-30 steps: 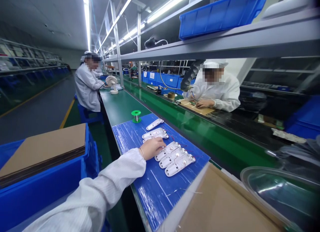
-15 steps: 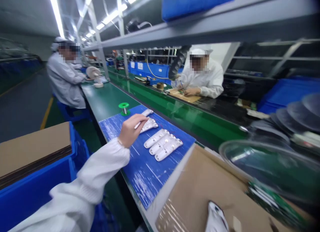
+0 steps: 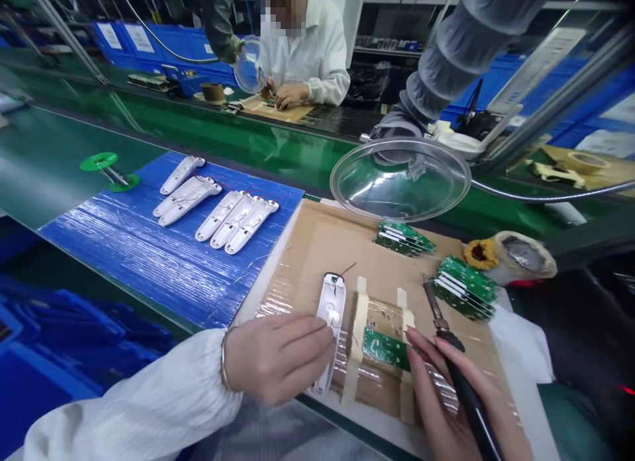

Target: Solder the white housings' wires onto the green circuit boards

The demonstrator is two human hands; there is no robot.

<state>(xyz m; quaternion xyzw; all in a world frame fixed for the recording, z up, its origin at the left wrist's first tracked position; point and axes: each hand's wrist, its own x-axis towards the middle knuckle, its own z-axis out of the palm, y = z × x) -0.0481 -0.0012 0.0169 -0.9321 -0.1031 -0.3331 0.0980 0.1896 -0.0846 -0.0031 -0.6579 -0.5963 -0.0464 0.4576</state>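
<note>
My left hand [image 3: 280,358] lies over the lower half of a white plastic shell [image 3: 330,302], fingers together and closed on it; the thumb is hidden. A thin dark wire sticks out at the shell's top end. In my right hand [image 3: 446,395] is a soldering iron [image 3: 464,381], its black handle across the palm and its metal tip pointing up and away. The right fingertips are beside a green circuit board [image 3: 384,347], which sits in a fixture [image 3: 360,315] with strips of pale tape on the cardboard [image 3: 317,239].
Several white shells [image 3: 243,223] lie on a blue sheet [image 3: 149,243] at left, near a green solder spool [image 3: 112,170]. Stacked circuit boards [image 3: 464,286] stand at right. A clear fume hood [image 3: 399,183] hangs over the bench's back edge. A co-worker [image 3: 302,57] sits opposite.
The view has swung right and down. My left hand has left the shells on the blue sheet and come to the shell on the cardboard. My right hand with the soldering iron now shows.
</note>
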